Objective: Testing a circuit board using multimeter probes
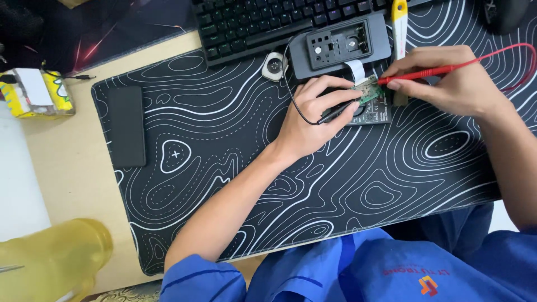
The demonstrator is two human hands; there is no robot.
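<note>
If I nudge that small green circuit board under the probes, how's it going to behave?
The green circuit board looks thin and small, so probably light and easy to slide. A white ribbon cable seems to tie it to the grey case, which would likely tug it back. The left hand steadies it while the right hand presses the red probe, suggesting it shifts readily.

Both forearms reach forward, bare; the left hand [310,120] curls palm-down with fingers pinched, the right hand [447,78] pinches likewise, wrist bent inward.

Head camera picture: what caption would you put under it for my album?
Left hand holds a black probe, right hand a red probe, both on a small circuit board.
</note>
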